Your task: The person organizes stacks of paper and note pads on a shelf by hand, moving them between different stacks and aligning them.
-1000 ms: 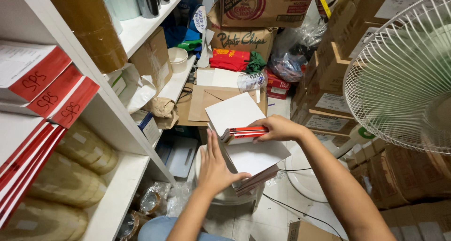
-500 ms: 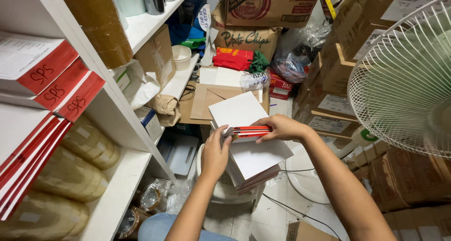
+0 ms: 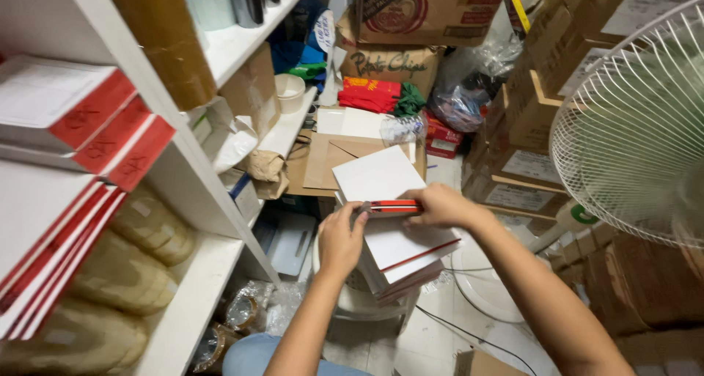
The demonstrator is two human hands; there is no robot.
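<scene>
While gripped by two hands (left (image 3: 339, 238), right (image 3: 438, 204)): one white-and-red booklet bundle (image 3: 376, 182).

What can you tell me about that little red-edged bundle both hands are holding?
The red-edged bundle is a thin set of white card-like booklets with red spines, top face blank. It is held roughly level, turned askew, above a larger stack of similar booklets. The left hand pinches its near corner; the right hand grips its red edge.
</scene>
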